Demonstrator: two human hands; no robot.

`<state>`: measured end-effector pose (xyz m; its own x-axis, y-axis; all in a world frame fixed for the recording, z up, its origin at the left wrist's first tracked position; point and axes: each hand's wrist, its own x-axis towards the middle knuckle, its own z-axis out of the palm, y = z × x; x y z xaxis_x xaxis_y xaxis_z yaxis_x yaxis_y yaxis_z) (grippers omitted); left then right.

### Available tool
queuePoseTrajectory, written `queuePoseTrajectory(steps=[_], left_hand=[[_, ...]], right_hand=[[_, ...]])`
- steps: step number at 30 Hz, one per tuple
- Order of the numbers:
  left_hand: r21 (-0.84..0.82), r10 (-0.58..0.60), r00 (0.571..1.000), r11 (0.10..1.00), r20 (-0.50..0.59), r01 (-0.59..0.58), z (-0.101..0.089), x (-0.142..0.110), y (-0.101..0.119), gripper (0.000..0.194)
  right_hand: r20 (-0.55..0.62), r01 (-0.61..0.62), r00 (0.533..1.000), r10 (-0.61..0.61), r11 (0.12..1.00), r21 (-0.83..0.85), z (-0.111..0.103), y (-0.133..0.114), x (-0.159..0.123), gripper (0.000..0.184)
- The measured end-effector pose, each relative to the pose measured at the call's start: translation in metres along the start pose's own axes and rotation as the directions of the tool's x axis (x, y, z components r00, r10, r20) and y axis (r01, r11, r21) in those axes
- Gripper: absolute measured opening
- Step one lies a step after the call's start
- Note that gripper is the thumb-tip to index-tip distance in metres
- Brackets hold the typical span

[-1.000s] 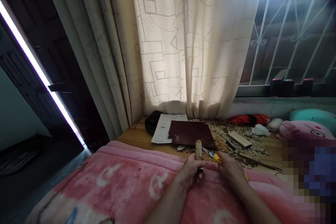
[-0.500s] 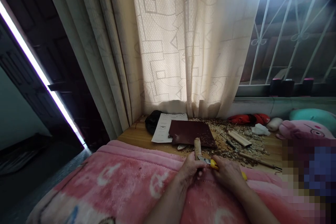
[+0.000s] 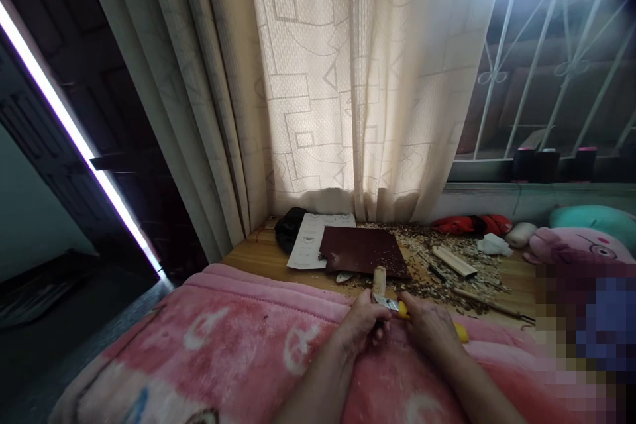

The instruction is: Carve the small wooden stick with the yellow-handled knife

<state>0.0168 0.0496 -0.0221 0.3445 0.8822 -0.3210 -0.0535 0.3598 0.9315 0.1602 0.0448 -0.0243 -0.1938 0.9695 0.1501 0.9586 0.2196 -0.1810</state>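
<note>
My left hand (image 3: 365,322) is closed around a short, pale piece of wood (image 3: 380,281), whose upper end sticks up above the fingers. In my right hand (image 3: 431,324) is a yellow-handled utility knife (image 3: 403,309), the butt of its handle showing behind the fingers. The knife's metal blade lies across the wood close to my left thumb. Both hands are above a pink patterned blanket (image 3: 238,338). Just beyond them lies a dark maroon board (image 3: 362,248) with wood shavings (image 3: 422,288) scattered on and around it.
Printed white paper (image 3: 303,245) and a black bag (image 3: 289,228) lie left of the board. To the right are a flat wood strip (image 3: 454,262), a thin stick (image 3: 491,303), crumpled tissue (image 3: 493,245), a red bundle (image 3: 470,224) and a pink plush toy (image 3: 571,245). A curtain (image 3: 318,112) hangs behind.
The wood piece has shifted slightly right and down and stands more upright. The blade now sits flatter across it. Both hands keep their grips.
</note>
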Motion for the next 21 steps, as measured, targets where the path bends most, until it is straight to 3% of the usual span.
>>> queuePoseTrajectory(steps=[10,21], left_hand=[[0.011,-0.067,0.989,0.998,0.131,0.066,0.001,-0.009,0.008,0.024],[-0.04,0.0,0.999,0.999,0.042,0.002,-0.004,0.0,-0.003,0.031]], right_hand=[[-0.042,0.0,0.999,0.0,1.0,-0.007,0.004,0.001,0.0,0.013],[-0.007,-0.05,0.999,0.05,0.998,-0.04,-0.004,-0.007,-0.003,0.013]])
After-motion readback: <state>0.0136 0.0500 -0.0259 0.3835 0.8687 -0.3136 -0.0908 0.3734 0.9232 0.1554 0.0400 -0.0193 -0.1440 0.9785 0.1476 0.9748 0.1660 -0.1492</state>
